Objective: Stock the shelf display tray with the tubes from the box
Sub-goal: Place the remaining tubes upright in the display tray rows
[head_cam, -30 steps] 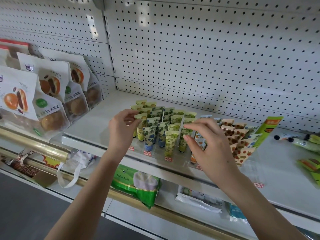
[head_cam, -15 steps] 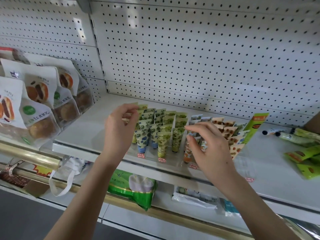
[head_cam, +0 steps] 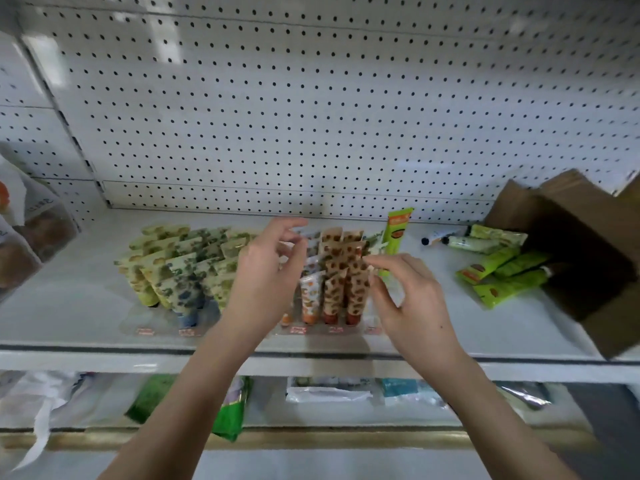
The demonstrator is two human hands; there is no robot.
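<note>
— White pegboard [head_cam: 311, 98] takes up the whole back, with a pale shelf [head_cam: 69, 306] below it. Next biggest is the cardboard box [head_cam: 588, 244], tipped on its side at the far right of the shelf with its opening facing left. Anyone see where the stock is?

— Yep, mid-shelf. There's a clear display tray [head_cam: 138, 320] with little price tags along its front edge. The tubes stand in rows in it, caps down. The green-printed tubes [head_cam: 180, 271] fill the left half and the brown-spotted tubes [head_cam: 346, 271] fill the right half.

— And the hands?

— Both are over the tray. The left hand [head_cam: 263, 278] hovers above the middle rows. Its fingers [head_cam: 287, 226] are loosely curled and spread apart, and I can't see a tube in them. The right hand [head_cam: 419, 313] is at the right edge of the brown-spotted rows. Its index finger touches a tube top and the thumb sits just below. It's too blurry to tell whether that's a pinch or just a touch.

— Smaller stuff?

— Pastry bags [head_cam: 34, 237] at the far left. Loose green tubes [head_cam: 502, 271] lie flat on the shelf by the mouth of the box. A green packet [head_cam: 396, 233] stands upright behind the tray's right end.
</note>
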